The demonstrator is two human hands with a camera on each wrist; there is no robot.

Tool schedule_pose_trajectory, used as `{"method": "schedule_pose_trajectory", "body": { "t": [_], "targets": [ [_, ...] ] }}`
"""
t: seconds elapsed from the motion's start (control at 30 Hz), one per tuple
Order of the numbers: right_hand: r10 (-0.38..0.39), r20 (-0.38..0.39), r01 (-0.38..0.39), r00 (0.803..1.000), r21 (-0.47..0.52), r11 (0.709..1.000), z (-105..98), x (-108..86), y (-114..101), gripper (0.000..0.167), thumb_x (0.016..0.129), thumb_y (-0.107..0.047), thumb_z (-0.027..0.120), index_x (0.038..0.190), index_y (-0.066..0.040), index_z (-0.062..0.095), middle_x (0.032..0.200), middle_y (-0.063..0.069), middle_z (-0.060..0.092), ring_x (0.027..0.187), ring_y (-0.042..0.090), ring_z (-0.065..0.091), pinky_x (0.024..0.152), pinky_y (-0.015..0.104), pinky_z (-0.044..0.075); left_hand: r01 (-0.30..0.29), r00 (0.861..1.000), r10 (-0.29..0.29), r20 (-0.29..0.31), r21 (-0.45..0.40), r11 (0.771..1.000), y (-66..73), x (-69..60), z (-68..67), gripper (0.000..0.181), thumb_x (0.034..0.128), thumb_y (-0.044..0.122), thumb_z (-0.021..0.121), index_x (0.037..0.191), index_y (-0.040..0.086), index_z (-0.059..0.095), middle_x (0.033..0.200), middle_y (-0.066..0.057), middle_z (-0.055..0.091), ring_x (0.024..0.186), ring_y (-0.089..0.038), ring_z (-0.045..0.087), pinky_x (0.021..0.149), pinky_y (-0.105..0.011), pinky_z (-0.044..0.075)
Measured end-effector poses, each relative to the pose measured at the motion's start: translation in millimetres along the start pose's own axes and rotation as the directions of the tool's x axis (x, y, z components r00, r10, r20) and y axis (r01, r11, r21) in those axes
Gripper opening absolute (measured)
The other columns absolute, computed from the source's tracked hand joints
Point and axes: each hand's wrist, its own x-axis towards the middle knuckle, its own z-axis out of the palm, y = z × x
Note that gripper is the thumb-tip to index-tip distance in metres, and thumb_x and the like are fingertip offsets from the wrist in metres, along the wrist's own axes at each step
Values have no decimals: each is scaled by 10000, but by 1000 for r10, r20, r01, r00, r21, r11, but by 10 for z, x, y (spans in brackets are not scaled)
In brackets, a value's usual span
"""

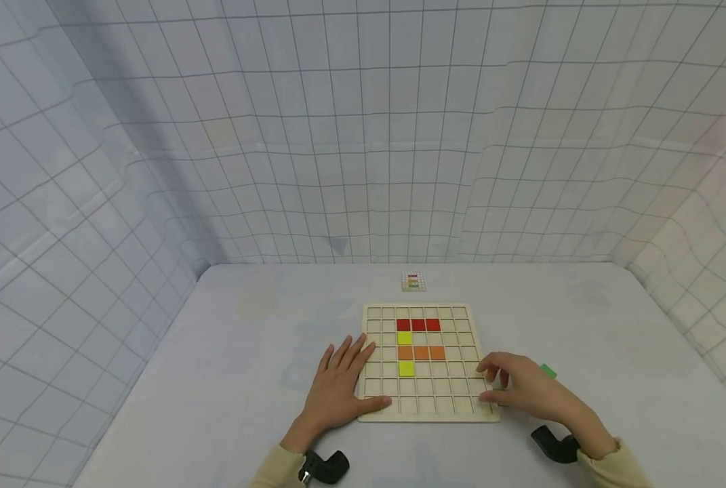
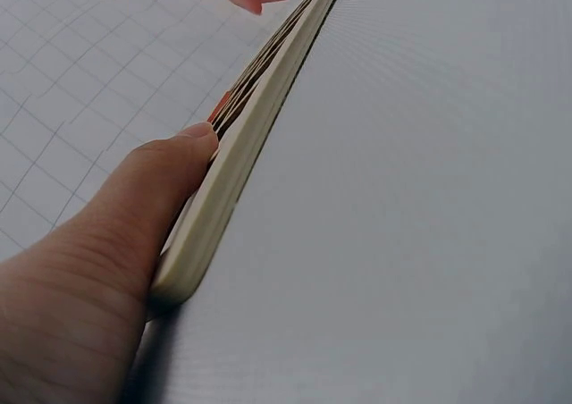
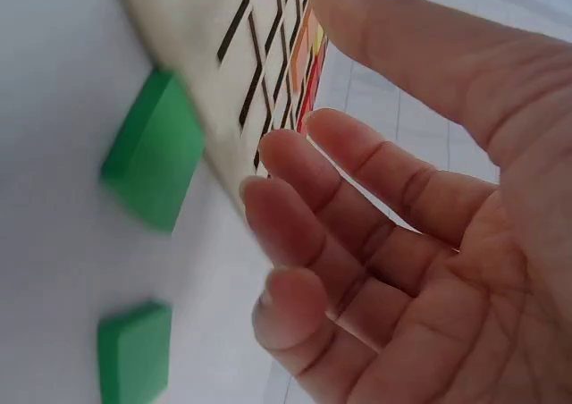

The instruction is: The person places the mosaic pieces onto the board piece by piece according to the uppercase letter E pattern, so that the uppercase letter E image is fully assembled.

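A cream gridded board lies flat on the table. It bears a row of three red tiles, a yellow tile, a row of three orange tiles and another yellow tile. My left hand rests along the board's left side, fingers spread, its thumb over the near edge. At the right edge my right hand hovers with fingers loosely bent; its palm holds nothing in the right wrist view. Beside that edge lie two green tiles, one closer to the board and one farther off.
Behind the board lies a small card with a coloured grid pattern. White gridded cloth walls in the white table at the back and sides. Black devices are at both wrists.
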Motion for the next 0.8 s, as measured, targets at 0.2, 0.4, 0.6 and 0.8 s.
{"method": "schedule_pose_trajectory", "body": {
  "t": [0.2,0.4,0.6,0.8],
  "targets": [
    [83,15,-83,996,-12,996,-96,-115,85,381,706,-271,842,975,-120,617,800,-38,521,681,106,457,567,239,396,1,1000,-1,0,7,1000,-1,1,-8,992,751,819,451,1512,202,289,1561,10,200,1424,-227,134,1120,-467,67],
    [94,28,-93,995,-31,995,-95,-134,155,294,728,-240,827,924,-135,635,774,-49,507,685,105,453,572,245,392,0,1000,0,6,9,1000,-3,0,-6,990,752,820,448,1512,205,287,1561,11,200,1423,-227,135,1120,-467,66],
    [93,10,-92,996,-68,993,-86,-85,238,209,754,-207,809,880,-162,649,768,-79,521,682,84,467,579,254,415,0,1000,0,4,2,1000,-7,-4,3,993,751,821,448,1512,204,287,1561,10,201,1425,-220,126,1120,-461,59],
    [139,-31,-141,990,-74,987,-106,-5,269,207,754,-179,805,887,-133,654,763,-62,517,647,108,462,543,259,402,-6,1000,6,-5,13,1000,-16,0,21,993,750,826,440,1513,210,282,1562,15,196,1424,-223,130,1121,-453,51]
  ]
}}
